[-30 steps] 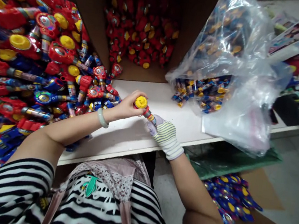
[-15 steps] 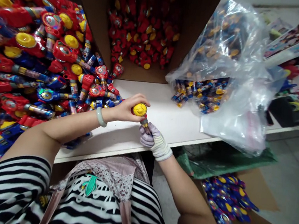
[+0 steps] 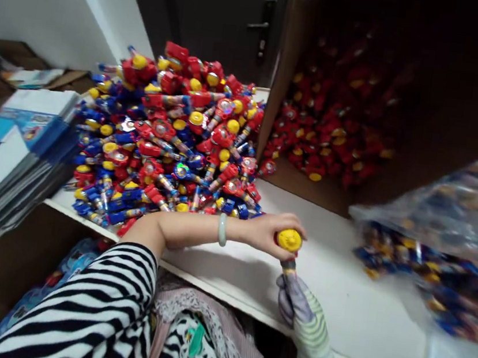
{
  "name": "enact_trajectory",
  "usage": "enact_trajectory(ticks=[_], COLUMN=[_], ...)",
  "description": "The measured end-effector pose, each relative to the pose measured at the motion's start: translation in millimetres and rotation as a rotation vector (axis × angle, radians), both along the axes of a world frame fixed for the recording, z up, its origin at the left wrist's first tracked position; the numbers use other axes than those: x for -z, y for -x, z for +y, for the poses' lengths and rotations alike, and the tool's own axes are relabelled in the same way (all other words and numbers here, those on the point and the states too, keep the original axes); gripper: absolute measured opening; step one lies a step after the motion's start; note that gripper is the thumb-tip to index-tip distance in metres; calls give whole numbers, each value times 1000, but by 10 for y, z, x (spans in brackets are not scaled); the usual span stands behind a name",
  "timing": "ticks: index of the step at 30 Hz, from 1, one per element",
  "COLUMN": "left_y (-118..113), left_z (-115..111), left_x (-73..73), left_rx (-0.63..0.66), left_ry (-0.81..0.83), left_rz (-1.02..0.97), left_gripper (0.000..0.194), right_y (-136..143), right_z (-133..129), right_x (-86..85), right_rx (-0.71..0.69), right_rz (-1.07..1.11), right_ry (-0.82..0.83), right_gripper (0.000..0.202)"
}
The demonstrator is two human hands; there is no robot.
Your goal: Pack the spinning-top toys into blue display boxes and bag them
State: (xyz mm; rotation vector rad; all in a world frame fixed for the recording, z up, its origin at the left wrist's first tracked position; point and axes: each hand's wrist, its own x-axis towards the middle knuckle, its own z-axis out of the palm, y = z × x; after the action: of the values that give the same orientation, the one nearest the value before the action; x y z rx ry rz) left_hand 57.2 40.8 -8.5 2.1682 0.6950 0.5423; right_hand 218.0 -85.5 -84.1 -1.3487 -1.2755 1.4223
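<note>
2 hands grip 1 red toy (image 3: 289,240) on the near side of the cardboard box (image 3: 295,179). Left hand (image 3: 265,231) clasps its yellow-capped head; gloved right hand (image 3: 299,308) grasps its tube. Advised: steady the head, keep force in line. Tube points away from the box, long axis slanting slightly rightward.

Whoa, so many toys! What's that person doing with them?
The person's bare left hand grips a toy by its yellow-topped end, while the gloved right hand holds its narrow end. A big heap of red and blue toys lies on the white table, beside a cardboard box with more red ones inside.
</note>
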Motion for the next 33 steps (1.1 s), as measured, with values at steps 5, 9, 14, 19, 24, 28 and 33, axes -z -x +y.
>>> enact_trajectory(ticks=[5,9,14,19,24,28,33], left_y=[650,1600,2198,1320,-241,-1058,-1255], left_z=[486,1308,1823,1746,1827,2156,2400], left_x=[-925,-1843,-2348,-1807,-296,640,1059], left_rx=[-381,-1074,-1111,-799,-158,-350,-600], left_ry=[-440,-703,-573,-816,-430,-271,-88], left_rz=[-179,-35,261,414,706,760,639], left_gripper=[30,47,62,54,43,60,65], right_y=[-274,-647,-589,-571,-714,-854,-1386], right_z=[164,193,127,177,350,415,521], right_x=[125,420,574,628,745,797,929], right_rx=[89,302,258,222,266,304,452], right_rz=[220,207,193,174,93,-54,-573], right_ry=[38,180,234,241,170,54,-73], right_gripper=[77,77,70,72,69,59,47])
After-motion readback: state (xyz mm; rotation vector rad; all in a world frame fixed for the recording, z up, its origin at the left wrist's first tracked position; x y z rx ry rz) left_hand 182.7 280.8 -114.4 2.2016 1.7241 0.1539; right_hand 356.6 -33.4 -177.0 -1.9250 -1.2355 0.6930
